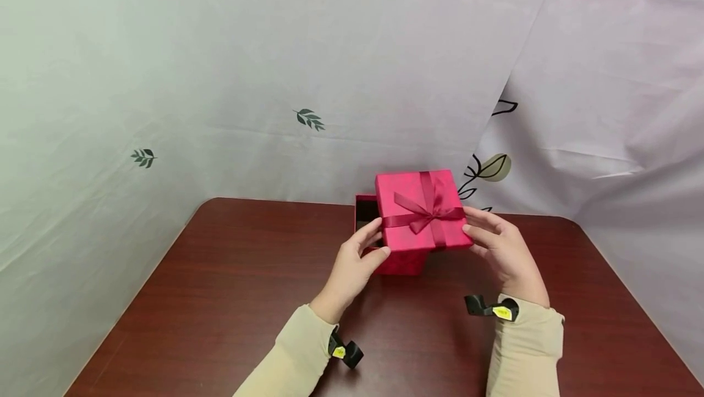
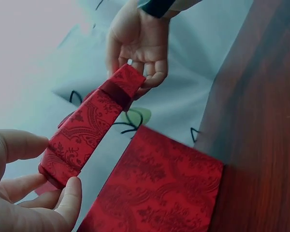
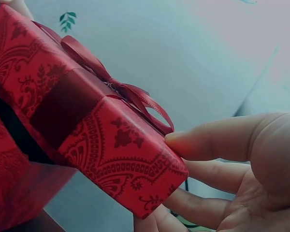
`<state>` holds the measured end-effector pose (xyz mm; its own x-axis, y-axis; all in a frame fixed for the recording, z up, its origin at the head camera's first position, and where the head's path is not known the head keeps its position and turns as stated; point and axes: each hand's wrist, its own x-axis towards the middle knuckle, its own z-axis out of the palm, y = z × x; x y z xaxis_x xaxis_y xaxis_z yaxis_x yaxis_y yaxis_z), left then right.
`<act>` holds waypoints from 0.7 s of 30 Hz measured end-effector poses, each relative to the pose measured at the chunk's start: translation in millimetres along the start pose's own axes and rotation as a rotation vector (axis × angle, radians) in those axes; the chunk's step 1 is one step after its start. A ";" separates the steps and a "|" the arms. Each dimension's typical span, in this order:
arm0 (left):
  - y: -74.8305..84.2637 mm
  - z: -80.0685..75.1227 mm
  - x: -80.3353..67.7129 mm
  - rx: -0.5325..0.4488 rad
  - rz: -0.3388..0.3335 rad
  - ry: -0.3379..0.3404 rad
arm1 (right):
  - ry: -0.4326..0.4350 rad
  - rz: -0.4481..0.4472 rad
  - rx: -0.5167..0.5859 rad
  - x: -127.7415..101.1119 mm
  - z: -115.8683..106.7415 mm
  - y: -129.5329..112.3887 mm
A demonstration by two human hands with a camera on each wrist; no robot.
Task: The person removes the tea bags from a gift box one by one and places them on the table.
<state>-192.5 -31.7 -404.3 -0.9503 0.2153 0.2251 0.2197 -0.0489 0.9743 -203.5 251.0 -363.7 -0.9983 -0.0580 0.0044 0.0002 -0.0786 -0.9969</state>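
Lid (image 1: 420, 211) of the red gift box is up in the air right now, held between both hands and sitting skewed over the box base (image 1: 393, 259), so the dark inside of the base shows at the back left corner. It's the patterned red lid with the satin ribbon and bow (image 1: 423, 214) tied across the top.

Left hand (image 1: 357, 262) pinches the lid's left edge, thumb on the side wall and fingers curled in underneath; the left wrist view shows that grip clearly, with the thumb (image 2: 70, 198) right against the lid's corner. Right hand (image 1: 503, 250) has the opposite edge: thumb (image 3: 217, 137) resting along the top rim just by the bow loop, the other fingers tucked under the lid to prop it up. Holding it by two opposite edges like that looks like the sensible way to keep it level and keep fingers off the bow, and I'd guess it also helps the lid move straight instead of jamming on the base walls.

Box base sits on the dark reddish-brown counter (image 1: 231, 299), toward the far edge, roughly centred between the arms. It isn't being held by anything, just resting there under the lid.

Further out: beige sleeves (image 1: 528, 342) with small black wrist cameras strapped on, and a pale cloth backdrop (image 1: 220, 79) printed with little leaf sprigs hanging behind the counter.
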 end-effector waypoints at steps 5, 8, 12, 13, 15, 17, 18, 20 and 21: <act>-0.6 12.9 -1.6 -0.019 0.005 -0.018 | 0.017 -0.006 0.008 -4.2 -10.0 0.0; 0.1 22.3 -1.4 -0.044 0.001 -0.010 | 0.050 -0.010 0.013 -5.5 -14.4 -0.3; 0.9 34.9 0.3 -0.064 -0.015 0.000 | 0.106 -0.010 0.047 -6.8 -19.0 -0.2; 1.2 37.8 1.0 -0.067 -0.019 0.003 | 0.117 -0.010 0.064 -7.1 -20.2 -0.1; 2.2 43.3 2.1 -0.075 -0.022 0.006 | 0.128 -0.012 0.090 -7.4 -23.2 0.3; 2.6 48.6 3.9 -0.077 -0.030 0.012 | 0.137 -0.015 0.112 -7.8 -26.5 0.6; 2.5 51.3 5.2 -0.078 -0.034 0.013 | 0.144 -0.017 0.118 -8.0 -28.4 0.6; 2.4 56.7 7.4 -0.077 -0.042 0.014 | 0.159 -0.019 0.136 -8.6 -32.2 0.6; 1.9 59.3 8.4 -0.074 -0.048 0.011 | 0.169 -0.018 0.144 -8.9 -34.0 0.5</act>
<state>-187.0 27.9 -400.6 -0.9619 0.2081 0.1772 0.1569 -0.1106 0.9814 -196.6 285.3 -366.9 -0.9938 0.1113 -0.0033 -0.0214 -0.2205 -0.9752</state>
